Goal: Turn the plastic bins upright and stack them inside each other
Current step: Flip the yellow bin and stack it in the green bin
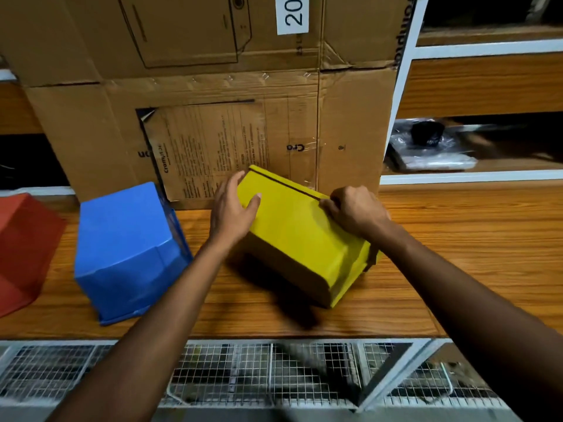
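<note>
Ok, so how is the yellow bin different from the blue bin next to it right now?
The yellow bin is gripped by the left hand and the right hand; the blue bin is untouched. The yellow bin is tipped at an angle with a shadow beneath it, while the blue bin sits flat on the wooden shelf. Both are plastic and bottom-up, neither upright yet.

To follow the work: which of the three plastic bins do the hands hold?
The yellow bin, the rightmost one: the left hand and right hand grip it. The blue bin and red bin lie untouched to its left.
</note>
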{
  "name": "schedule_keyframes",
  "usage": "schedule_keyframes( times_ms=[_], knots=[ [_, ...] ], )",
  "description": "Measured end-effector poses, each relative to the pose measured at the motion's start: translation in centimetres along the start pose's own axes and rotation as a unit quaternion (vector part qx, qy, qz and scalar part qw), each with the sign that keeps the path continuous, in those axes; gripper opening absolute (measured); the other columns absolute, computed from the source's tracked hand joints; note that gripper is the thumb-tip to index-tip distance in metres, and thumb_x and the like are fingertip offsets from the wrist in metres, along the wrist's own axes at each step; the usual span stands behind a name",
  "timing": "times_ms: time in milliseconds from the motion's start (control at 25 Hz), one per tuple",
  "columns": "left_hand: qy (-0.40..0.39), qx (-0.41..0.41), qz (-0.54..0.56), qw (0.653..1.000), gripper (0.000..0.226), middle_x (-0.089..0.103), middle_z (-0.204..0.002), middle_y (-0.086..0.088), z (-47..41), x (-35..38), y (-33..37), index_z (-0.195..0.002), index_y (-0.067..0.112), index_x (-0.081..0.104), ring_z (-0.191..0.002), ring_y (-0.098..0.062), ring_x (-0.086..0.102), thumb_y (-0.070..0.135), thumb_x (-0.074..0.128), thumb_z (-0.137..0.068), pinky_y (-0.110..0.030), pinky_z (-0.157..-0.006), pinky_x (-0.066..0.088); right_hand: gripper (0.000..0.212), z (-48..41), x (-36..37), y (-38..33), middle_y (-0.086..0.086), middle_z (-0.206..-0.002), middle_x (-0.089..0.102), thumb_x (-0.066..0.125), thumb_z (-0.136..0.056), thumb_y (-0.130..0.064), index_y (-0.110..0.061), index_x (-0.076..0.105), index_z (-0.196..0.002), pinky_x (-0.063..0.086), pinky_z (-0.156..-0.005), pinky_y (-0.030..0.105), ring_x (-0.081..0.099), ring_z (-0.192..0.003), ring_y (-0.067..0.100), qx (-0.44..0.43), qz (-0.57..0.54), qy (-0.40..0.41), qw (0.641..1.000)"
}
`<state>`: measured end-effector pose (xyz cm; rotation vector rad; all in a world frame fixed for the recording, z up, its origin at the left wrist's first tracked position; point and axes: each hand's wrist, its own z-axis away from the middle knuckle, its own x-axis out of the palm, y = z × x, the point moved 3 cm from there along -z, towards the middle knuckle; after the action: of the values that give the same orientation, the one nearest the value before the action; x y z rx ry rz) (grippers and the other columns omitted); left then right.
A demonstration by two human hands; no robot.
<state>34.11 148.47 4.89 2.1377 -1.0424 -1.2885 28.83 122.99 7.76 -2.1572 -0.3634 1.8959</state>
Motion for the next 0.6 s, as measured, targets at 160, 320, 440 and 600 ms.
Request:
schedule_keyframes(
  times_ms=[160,320,440,600],
  knots=[
    [-0.12,0.088,-0.141,0.979,0.059,0.036,-0.154,-0.009,-1.5,1.8,0.0,-0.147,0.023,0.038,-0.144,-0.028,0.029,0.04,0.056,-0.093,-0.051,-0.115,0.029,0.046,-0.9,0.1,1.9,0.002,-0.072,0.064,0.044,-0.095,-0.061,-0.022,0.066,-0.083,0.044,-0.058,0.032,0.061,-0.069,0.025,-0.101,0.04,-0.039,0.993],
    [-0.196,0.077,-0.298,0.931,0.064,0.057,-0.136,-0.008,-2.5,2.1,-0.1,-0.13,0.024,0.057,-0.135,-0.028,0.041,0.069,0.035,-0.091,-0.057,-0.114,0.015,0.053,-0.9,-0.5,3.5,0.004,-0.075,0.067,0.036,-0.093,-0.067,-0.024,0.067,-0.091,0.045,-0.06,0.03,0.065,-0.073,0.027,-0.123,0.115,0.001,0.986],
    [-0.143,0.055,-0.299,0.942,0.07,0.07,-0.11,-0.011,-1.8,2.0,1.5,-0.116,0.016,0.066,-0.107,-0.031,0.061,0.073,0.038,-0.087,-0.048,-0.095,0.041,0.045,-1.3,-0.6,3.5,0.011,-0.108,0.065,0.035,-0.098,-0.06,-0.028,0.065,-0.111,0.045,-0.084,0.042,0.059,-0.104,0.032,-0.04,0.146,0.0,0.988],
    [-0.078,0.02,-0.321,0.944,0.069,0.073,-0.095,-0.016,-0.3,3.0,3.8,-0.099,0.015,0.072,-0.091,-0.036,0.066,0.075,0.042,-0.085,-0.038,-0.073,0.046,0.032,-0.9,0.3,0.9,0.017,-0.121,0.047,0.043,-0.097,-0.034,-0.025,0.06,-0.122,0.039,-0.094,0.053,0.041,-0.118,0.038,0.06,0.126,0.058,0.988]
  ],
)
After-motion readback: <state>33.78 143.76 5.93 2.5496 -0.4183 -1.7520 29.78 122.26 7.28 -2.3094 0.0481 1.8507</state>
